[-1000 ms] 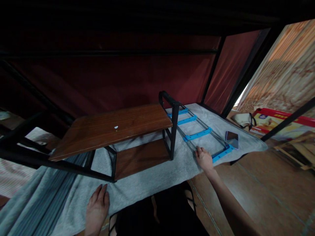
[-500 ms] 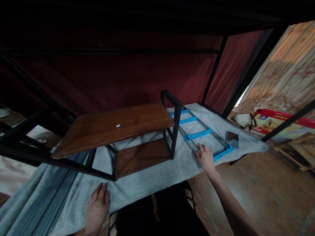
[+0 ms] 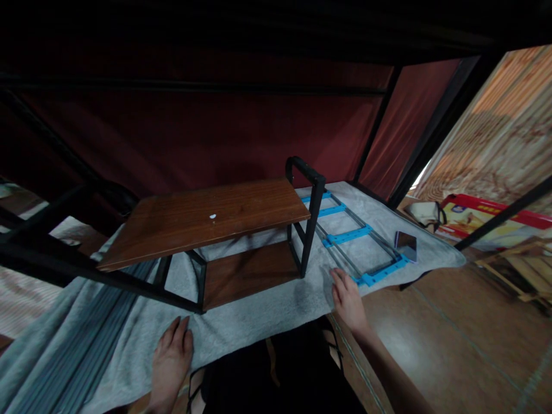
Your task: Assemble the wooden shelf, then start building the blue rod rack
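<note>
My left hand [image 3: 171,353] rests on the grey cloth [image 3: 254,310], fingers stretched out and holding nothing. Out over the cloth's front edge is my right hand [image 3: 348,300], open, its fingers beside the near corner of a frame of blue plastic bars and grey tubes [image 3: 349,236]. Whether the fingertips touch the cloth I cannot tell. This frame lies flat, partly hidden behind a small two-level shelf [image 3: 207,224] with brown wood-look boards and black metal sides. A small white mark shows on its upper board. A bundle of grey tubes [image 3: 92,339] lies left of my left hand.
A phone [image 3: 406,246] lies on the cloth just right of the blue bars. Black metal posts [image 3: 431,138] and a dark red curtain [image 3: 224,138] enclose the back. Beyond the right edge are a red and yellow box [image 3: 478,218], a pale bag [image 3: 425,213] and a wooden rack [image 3: 517,270].
My right hand has moved left and toward me, away from the tubes it was over, uncovering the frame's near blue bar. My left hand stays put. The view has shifted slightly.
</note>
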Tool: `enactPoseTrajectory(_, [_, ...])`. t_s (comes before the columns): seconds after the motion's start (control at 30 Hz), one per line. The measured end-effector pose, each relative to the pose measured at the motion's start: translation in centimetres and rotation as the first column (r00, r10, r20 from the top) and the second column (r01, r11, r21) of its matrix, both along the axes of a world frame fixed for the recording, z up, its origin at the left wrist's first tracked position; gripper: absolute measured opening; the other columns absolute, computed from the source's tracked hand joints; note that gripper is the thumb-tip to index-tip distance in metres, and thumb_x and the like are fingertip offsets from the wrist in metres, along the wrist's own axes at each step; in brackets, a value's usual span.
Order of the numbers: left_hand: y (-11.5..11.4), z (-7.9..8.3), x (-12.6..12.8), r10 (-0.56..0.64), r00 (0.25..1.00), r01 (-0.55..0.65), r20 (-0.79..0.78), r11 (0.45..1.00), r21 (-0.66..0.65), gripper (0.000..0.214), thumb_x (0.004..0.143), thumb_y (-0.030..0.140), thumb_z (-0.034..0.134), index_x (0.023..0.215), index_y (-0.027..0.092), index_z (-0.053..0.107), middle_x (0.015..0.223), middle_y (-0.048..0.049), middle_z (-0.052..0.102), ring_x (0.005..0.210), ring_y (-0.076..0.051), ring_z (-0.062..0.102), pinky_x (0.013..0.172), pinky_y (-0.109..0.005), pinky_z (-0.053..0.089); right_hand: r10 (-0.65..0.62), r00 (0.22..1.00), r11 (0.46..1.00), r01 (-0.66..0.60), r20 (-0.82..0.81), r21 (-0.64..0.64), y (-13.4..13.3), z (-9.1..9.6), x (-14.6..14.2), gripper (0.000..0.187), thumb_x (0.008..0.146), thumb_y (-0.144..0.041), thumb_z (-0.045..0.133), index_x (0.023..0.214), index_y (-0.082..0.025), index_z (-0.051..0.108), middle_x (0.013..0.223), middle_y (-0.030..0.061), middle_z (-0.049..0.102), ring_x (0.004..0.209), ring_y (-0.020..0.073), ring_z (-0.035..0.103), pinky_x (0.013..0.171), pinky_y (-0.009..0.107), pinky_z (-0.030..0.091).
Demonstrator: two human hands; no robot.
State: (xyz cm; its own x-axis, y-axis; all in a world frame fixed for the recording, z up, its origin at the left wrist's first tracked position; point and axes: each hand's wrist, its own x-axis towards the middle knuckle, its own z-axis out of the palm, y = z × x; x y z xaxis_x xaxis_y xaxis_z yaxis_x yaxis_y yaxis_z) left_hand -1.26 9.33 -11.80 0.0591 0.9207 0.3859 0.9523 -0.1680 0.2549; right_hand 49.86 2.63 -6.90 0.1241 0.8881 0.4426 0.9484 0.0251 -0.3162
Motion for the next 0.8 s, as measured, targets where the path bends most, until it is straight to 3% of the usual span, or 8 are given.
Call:
enactPoseTrajectory(0.13, [0.3, 0.2, -0.3, 0.015, 0.996, -0.012, 0.084, 0.999, -0.033, 0.047, 0.088, 0.04, 0.037, 0.119, 0.016, 0.063, 0.128, -0.015, 0.059, 0.119, -0.03, 0.055, 0.108, -0.046, 0.041, 0.072, 0.996, 0.996, -0.074, -0.052, -0.049, -1.4, -2.6, -4.0, 0.052, 0.092, -0.015, 0.037, 0.144, -0.022, 0.042, 0.141, 0.0118, 0.049, 0.129, 0.0249, 0.048, 0.104, 0.043, 0.045])
enactPoseTrajectory(0.23, [0.5, 0.8, -0.2, 0.003, 0.984, 0.008, 0.176, 0.998, -0.061, 0.048, 0.087, 0.043, 0.041, 0.119, 0.016, 0.063, 0.127, -0.014, 0.06, 0.118, -0.029, 0.056, 0.108, -0.045, 0.042, 0.081, 0.995, 0.993, -0.085, -0.055, -0.087, -1.9, -3.9, -5.4, 0.05, 0.092, -0.013, 0.038, 0.139, -0.022, 0.049, 0.137, 0.0122, 0.053, 0.127, 0.0255, 0.05, 0.103, 0.043, 0.046])
enactPoseTrajectory(0.37, [0.6, 2.3, 0.8, 0.017, 0.943, 0.021, 0.332, 0.994, -0.109, 0.053, 0.083, 0.048, 0.045, 0.121, 0.014, 0.061, 0.126, -0.015, 0.061, 0.117, -0.029, 0.058, 0.107, -0.045, 0.044, 0.077, 0.996, 0.991, -0.081, -0.039, -0.11, -2.0, -4.3, -5.7, 0.046, 0.093, -0.013, 0.038, 0.134, -0.021, 0.055, 0.131, 0.012, 0.057, 0.122, 0.0251, 0.053, 0.1, 0.041, 0.047])
enactPoseTrajectory(0.57, [0.2, 4.4, 2.8, 0.161, 0.811, -0.039, 0.562, 0.974, -0.223, 0.064, 0.081, 0.05, 0.05, 0.133, 0.013, 0.052, 0.131, -0.0168, 0.058, 0.114, -0.029, 0.061, 0.092, -0.044, 0.054, 0.058, 0.998, 0.995, -0.058, -0.008, -0.077, -1.8, -4.7, -6.0, 0.046, 0.092, -0.011, 0.037, 0.134, -0.021, 0.054, 0.129, 0.0112, 0.057, 0.119, 0.0245, 0.053, 0.099, 0.041, 0.046])
enactPoseTrajectory(0.8, [0.0, 5.2, 3.1, 0.164, 0.712, -0.018, 0.683, 0.976, -0.215, 0.065, 0.08, 0.052, 0.057, 0.135, 0.019, 0.049, 0.136, -0.0156, 0.056, 0.117, -0.029, 0.061, 0.088, -0.041, 0.056, 0.016, 0.999, 1.0, -0.016, 0.034, -0.017, -1.8, -6.5, -6.6, 0.046, 0.09, -0.009, 0.037, 0.133, -0.018, 0.053, 0.129, 0.0123, 0.057, 0.117, 0.0246, 0.052, 0.1, 0.042, 0.043])
